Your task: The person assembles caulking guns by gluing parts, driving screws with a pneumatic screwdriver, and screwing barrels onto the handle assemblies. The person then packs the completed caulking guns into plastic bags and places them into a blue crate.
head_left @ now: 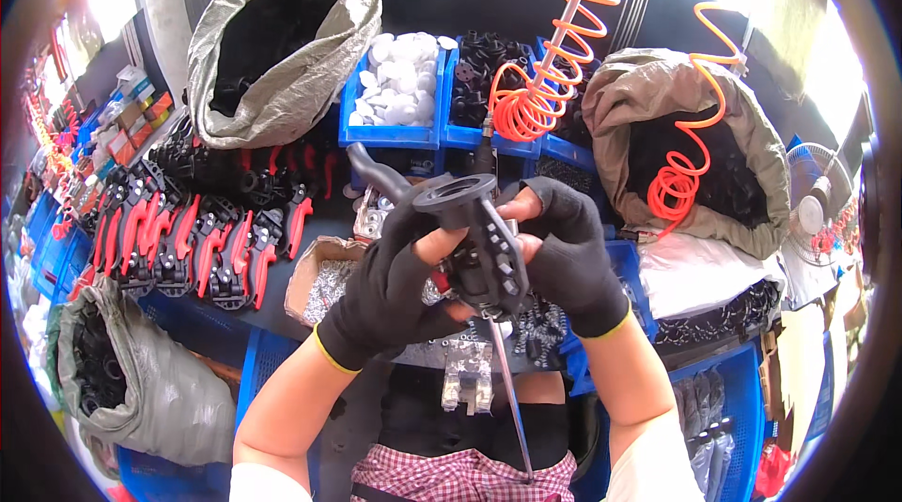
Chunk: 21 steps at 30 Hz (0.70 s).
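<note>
Both my hands wear black fingerless gloves and hold up a black plastic tool body [481, 253] with a round ring flange on top. My left hand [385, 281] is wrapped round its left side, the thumb below the flange. On the right side, the fingers of my right hand [568, 248] pinch close to the body; a small part between them cannot be made out. A thin metal rod [510, 399] slants down from the body toward my lap. Just behind the left hand a curved black handle [376, 173] sticks out; whether it joins the body is unclear.
Black tool parts with red levers [202, 243] lie in rows at left. Blue bins hold white discs [399, 79] and black parts [479, 79]. Coiled orange air hoses [526, 107] hang ahead. Sacks [352, 13] stand around; a cardboard box [310, 281] holds small metal pieces.
</note>
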### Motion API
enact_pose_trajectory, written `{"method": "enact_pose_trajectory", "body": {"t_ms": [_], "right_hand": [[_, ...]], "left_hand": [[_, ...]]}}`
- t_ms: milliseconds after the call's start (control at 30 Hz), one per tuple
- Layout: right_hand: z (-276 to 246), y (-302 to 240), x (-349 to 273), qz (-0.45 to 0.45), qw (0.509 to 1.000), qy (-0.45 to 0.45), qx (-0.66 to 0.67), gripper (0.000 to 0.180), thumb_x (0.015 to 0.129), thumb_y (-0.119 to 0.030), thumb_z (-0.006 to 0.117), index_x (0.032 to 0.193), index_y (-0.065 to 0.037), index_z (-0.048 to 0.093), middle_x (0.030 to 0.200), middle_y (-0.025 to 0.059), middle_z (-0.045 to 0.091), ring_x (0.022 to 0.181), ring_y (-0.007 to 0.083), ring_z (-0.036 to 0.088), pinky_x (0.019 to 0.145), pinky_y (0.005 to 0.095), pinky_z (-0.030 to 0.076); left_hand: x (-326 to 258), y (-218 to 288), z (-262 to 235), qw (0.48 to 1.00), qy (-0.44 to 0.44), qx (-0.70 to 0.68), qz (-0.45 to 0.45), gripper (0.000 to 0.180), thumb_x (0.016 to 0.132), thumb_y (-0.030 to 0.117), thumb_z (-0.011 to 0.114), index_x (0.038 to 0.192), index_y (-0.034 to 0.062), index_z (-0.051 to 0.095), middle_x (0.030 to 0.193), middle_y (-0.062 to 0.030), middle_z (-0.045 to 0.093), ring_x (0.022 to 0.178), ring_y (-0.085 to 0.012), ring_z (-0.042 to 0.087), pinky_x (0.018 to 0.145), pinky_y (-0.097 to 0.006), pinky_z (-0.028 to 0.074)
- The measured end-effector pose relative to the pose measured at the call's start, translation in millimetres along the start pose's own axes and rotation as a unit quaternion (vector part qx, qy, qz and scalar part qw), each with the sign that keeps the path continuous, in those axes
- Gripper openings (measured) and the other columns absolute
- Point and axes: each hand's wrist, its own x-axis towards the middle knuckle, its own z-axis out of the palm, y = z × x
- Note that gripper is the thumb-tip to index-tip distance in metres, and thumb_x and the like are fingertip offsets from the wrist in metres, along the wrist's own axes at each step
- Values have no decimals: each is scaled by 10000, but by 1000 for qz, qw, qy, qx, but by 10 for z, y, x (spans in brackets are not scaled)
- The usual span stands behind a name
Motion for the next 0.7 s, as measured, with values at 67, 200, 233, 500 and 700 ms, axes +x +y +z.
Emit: {"method": "enact_pose_trajectory", "body": {"t_ms": [67, 200, 233, 500, 700], "right_hand": [[-53, 43, 21, -85, 995, -19, -38, 221, 827, 23, 665, 1047, 29, 655, 1085, 130, 642, 982, 175, 615, 850, 319, 495], [-160, -173, -81, -47, 990, -42, -126, 274, 803, -46, 659, 1066, 27, 667, 1047, 122, 642, 962, 206, 600, 834, 330, 476], [-79, -266, -144, -46, 990, -43, -126, 274, 803, -46, 659, 1066, 27, 667, 1047, 122, 642, 962, 206, 600, 834, 330, 476], [856, -91, -1198, 87, 981, 170, 35, 325, 793, -95, 725, 1093, 10, 657, 957, 31, 649, 886, 114, 612, 812, 287, 492], [948, 352, -2234, 218, 961, 131, -110, 119, 927, -127, 618, 904, -12, 636, 798, 21, 648, 730, 117, 616, 645, 284, 470]], "left_hand": [[72, 86, 12, 1000, -12, -4, 1, 692, 787, 232, 778, 1357, 28, 441, 1349, -284, 471, 1249, -457, 489, 1045, -514, 398], [88, 141, 39, 1000, -17, 23, 10, 714, 775, 182, 782, 1371, 51, 412, 1358, -291, 450, 1203, -452, 532, 952, -476, 483], [94, 151, 59, 998, -10, 48, 43, 705, 778, 184, 780, 1369, 60, 415, 1354, -290, 452, 1189, -448, 544, 914, -459, 509], [-612, 387, 129, 997, 1, -37, 62, 560, 775, 219, 812, 1271, 80, 592, 1245, -250, 564, 998, -358, 655, 840, -420, 537], [-244, 952, -482, 977, 30, 209, -34, 513, 740, 359, 840, 1124, 67, 664, 1313, -249, 478, 1082, -385, 588, 912, -437, 508]]}}
